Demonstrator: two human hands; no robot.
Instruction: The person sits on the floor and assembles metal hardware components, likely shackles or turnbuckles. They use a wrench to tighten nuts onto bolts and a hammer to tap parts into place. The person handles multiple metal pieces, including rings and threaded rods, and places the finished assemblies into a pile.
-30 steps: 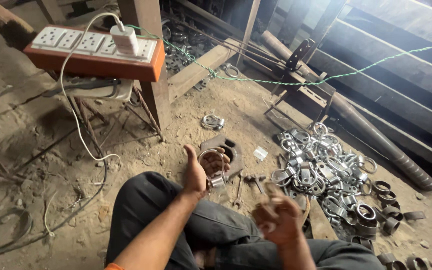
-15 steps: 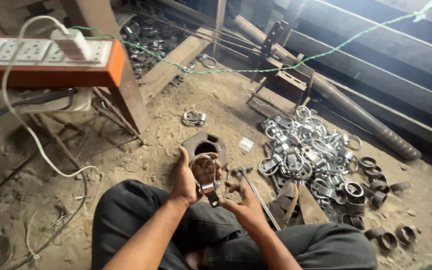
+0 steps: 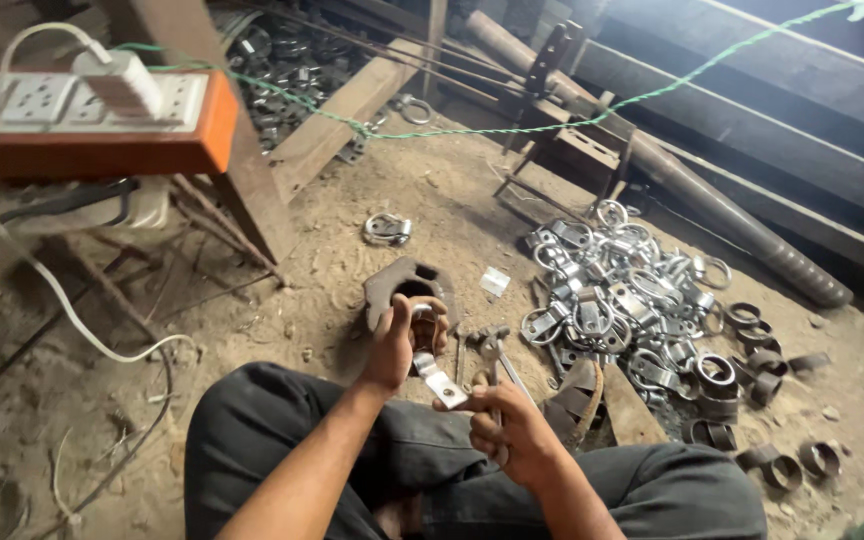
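- Hands meet over the person's lap, both clamped on one metal clamp point(image 3: 430, 352), a ring with a flat strap tail.
- Left hand point(image 3: 399, 345) wraps its fingers round the ring end, thumb up along the side.
- Right hand point(image 3: 512, 428) pinches the strap end, which sticks out towards the camera, between thumb and fingertips.
- Just beyond the clamp a dark iron block point(image 3: 404, 284) with a rounded hollow sits on the dirt floor point(image 3: 332, 230).
- Pile of shiny clamps point(image 3: 617, 300) lies to the right of the hands, with darker rings point(image 3: 747, 385) scattered near its edge.
- One loose clamp point(image 3: 387, 229) lies apart, farther up the floor.
- Orange power strip point(image 3: 92, 118) with a white plug in it rests on a wooden stand at upper left.
- Green cord point(image 3: 592, 108) stretches across the back.
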